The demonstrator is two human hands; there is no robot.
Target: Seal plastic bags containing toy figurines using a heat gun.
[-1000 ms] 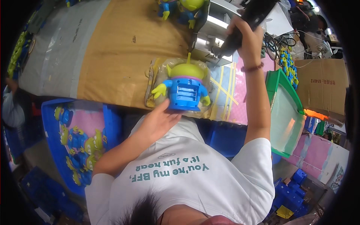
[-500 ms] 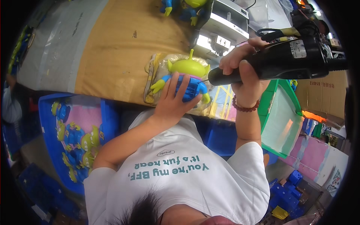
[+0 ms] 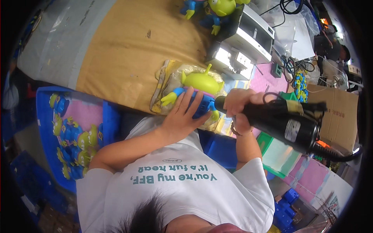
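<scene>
A toy figure (image 3: pixel 201 82) with a lime-green, three-pointed head and blue body lies on a plastic-covered pad (image 3: pixel 158 99) at the table's near edge. My left hand (image 3: pixel 176 123) holds it down, fingers spread over the blue body and thumb along its near side. In my right hand (image 3: pixel 237 108) is a black corded electric screwdriver (image 3: pixel 274 122), gripped around its front part. The screwdriver's nose is beside the toy's body, by its right arm. Its bit is hidden from view, so I cannot tell whether it touches the toy.
A blue bin (image 3: pixel 46 128) of similar toys stands at the left. Beyond the pad are a white-and-grey machine (image 3: pixel 254 33) and more toys (image 3: pixel 221 7). A green tray (image 3: pixel 281 155) and a cardboard box (image 3: pixel 334 112) are at the right. The screwdriver's cord (image 3: pixel 338 157) trails at the right.
The screwdriver's rear end has swung down toward me, and my right hand has turned with it. Its visible bit has gone out of sight. My left hand stays on the toy.
</scene>
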